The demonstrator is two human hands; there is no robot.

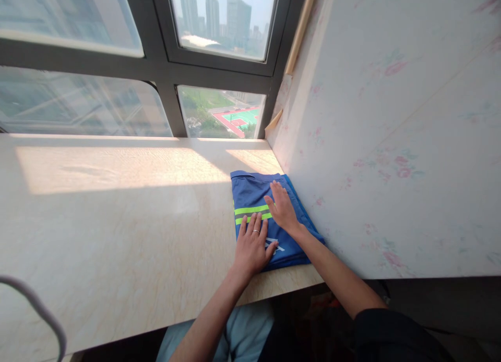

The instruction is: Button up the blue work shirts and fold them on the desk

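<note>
A folded blue garment (250,187) with a neon yellow and grey stripe and white lettering lies flat on the marble-patterned sill, close to the wall. My left hand (252,246) rests on its lower left part, fingers spread across the stripe, a ring on one finger. On the upper right part of the cloth lies my right hand (282,208), palm down with the fingers stretched out. Neither hand grips the fabric. More blue cloth shows along the right edge, so it seems to be folded in layers.
The marble-patterned sill (117,237) stretches left, with a sunlit patch near the dark window frame (219,70). A flowered wall (391,143) rises close on the right. A grey cable or tube (39,310) curves at the lower left. The sill's front edge is near my legs (246,333).
</note>
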